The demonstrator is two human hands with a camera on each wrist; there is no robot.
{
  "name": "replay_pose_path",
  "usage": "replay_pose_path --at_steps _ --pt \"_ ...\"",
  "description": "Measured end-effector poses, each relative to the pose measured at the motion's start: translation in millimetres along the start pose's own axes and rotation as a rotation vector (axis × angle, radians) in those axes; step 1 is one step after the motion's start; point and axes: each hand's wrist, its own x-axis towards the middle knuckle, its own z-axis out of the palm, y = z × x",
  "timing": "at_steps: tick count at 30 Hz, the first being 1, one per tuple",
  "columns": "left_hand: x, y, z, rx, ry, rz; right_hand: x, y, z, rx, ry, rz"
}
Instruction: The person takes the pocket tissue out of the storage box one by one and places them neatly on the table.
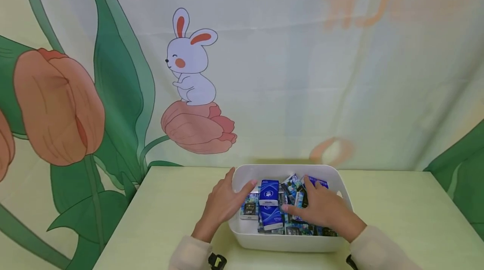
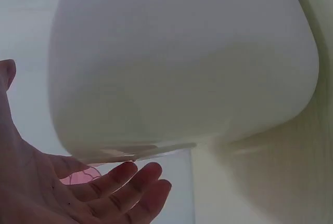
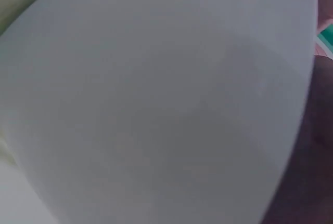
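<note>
Two blue packets (image 1: 269, 192), one lapped over the other, 9 o'clock side of white bin (image 1: 291, 243), could slide apart if right hand (image 1: 326, 208), loose-fingered over 3 o'clock, nudges them; left hand (image 1: 224, 200), fingers outstretched at 9 o'clock, grips nothing.

Printed cloth (image 1: 272, 72) behind a pale surface (image 1: 397, 211)

Faintly creased, the cloth spans the view behind the yellowish-green surface. At left it shows orange tulips (image 1: 58, 108) and tall green leaves (image 1: 119, 72); nearer the middle, a white rabbit (image 1: 194, 60) sits on a pink bloom (image 1: 196, 129) (its eye closed, its cheek a round orange patch). Blurry orange lettering (image 1: 351, 5) marks the upper right. The light is soft and even.
</note>
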Motion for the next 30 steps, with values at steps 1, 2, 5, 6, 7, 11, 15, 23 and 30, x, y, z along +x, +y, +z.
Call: replay_pose_path --at_steps 1,2,5,6,7,11,15,23,30 --pt "0.3 -0.8 1.9 -0.016 0.005 -0.012 0.7 -0.7 1.7 0.004 -0.012 0.016" --pt "0.6 -1.5 3.7 -0.033 0.014 -0.021 1.5 -1.1 3.2 0.005 -0.020 0.032" --pt "2.4 -1.9 7.6 -0.065 0.044 -0.058 3.0 -0.5 6.6 -0.020 -0.028 0.056" --pt "3.1 -2.2 8.8 -0.070 0.047 -0.070 3.5 0.4 8.0 -0.028 -0.027 0.058" --pt "3.5 -2.6 10.0 -0.078 0.049 -0.082 3.7 1.5 9.5 -0.038 -0.020 0.057" --pt "4.5 -6.4 18.3 -0.102 0.017 -0.099 4.1 5.6 16.9 -0.061 0.002 0.044" --pt "5.4 -13.4 30.1 -0.190 0.007 -0.084 4.8 8.1 22.1 -0.038 0.013 0.045" --pt "9.5 -16.8 39.7 -0.439 0.047 -0.154 1.0 11.0 8.5 0.125 0.086 0.028" --pt "6.4 -17.0 38.3 -0.422 0.098 -0.189 -19.2 18.4 -33.1 0.227 0.217 0.038"
